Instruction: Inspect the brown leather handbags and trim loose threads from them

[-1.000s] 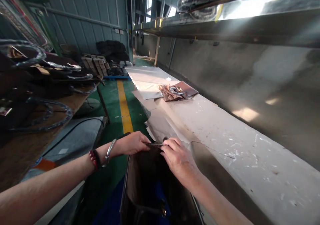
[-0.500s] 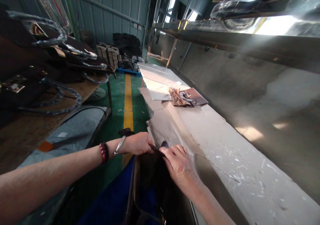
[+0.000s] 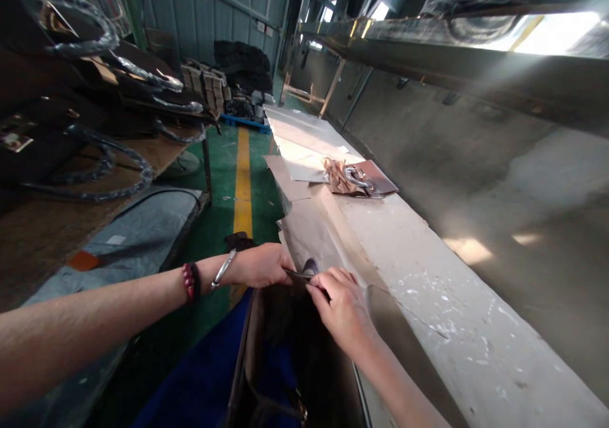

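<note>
A dark handbag (image 3: pixel 252 339) with its mouth wide apart stands below me at the edge of the covered table. My left hand (image 3: pixel 266 265) pinches the far rim of the bag from the left, fingers closed. From the right, my right hand (image 3: pixel 340 298) grips the same rim a short way along, thumb and fingers pressed together. A curved piece, perhaps a handle (image 3: pixel 311 266), rises between the two hands. The bag's inside is dark, and a small gold-coloured metal part (image 3: pixel 301 406) shows low in it.
On the paper-covered table (image 3: pixel 476 326) lies a brown bag (image 3: pixel 378 177) with crumpled paper. Several dark bags with plastic-wrapped handles (image 3: pixel 128 162) crowd the left table. A metal shelf (image 3: pixel 451 66) overhangs the right side. A yellow floor line (image 3: pixel 242 187) runs between the tables.
The view has shifted slightly. Both hands keep hold of the bag's rim, and the curved piece between them shows a little more.
</note>
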Available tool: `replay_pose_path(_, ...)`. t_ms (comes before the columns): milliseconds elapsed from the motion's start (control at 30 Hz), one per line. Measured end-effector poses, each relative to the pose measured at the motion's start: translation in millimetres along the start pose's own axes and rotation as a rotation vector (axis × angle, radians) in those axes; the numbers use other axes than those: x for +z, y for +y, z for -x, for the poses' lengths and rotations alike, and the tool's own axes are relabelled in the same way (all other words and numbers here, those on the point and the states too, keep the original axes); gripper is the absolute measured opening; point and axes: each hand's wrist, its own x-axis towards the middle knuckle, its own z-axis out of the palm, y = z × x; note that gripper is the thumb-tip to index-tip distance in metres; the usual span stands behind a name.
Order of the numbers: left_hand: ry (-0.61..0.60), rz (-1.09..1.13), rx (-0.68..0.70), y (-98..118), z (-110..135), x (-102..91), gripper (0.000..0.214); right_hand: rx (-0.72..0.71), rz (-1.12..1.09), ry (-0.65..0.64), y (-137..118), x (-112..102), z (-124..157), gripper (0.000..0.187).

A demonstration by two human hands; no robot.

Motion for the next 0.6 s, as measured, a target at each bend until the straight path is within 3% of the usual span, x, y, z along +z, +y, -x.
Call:
replay_pose_path(167, -0.035, -0.003, 0.012, -2.7, 3.6, 1.5, 0.027, 0.121, 0.146, -0.062, -14.2, -7.6, -5.7, 0.009)
replay_pose_path(333, -0.121, -0.024, 0.012, -3.1, 7.5, -2.3, 0.033, 0.119, 0.214, -0.025, -16.5, -6.2, -5.1, 0.011)
replay_pose_path(600, -0.086, -0.108, -0.003, -3.4, 7.6, -2.6, 0.031, 0.13, 0.041, 0.067, -2.3, 0.9, 0.0, 0.02)
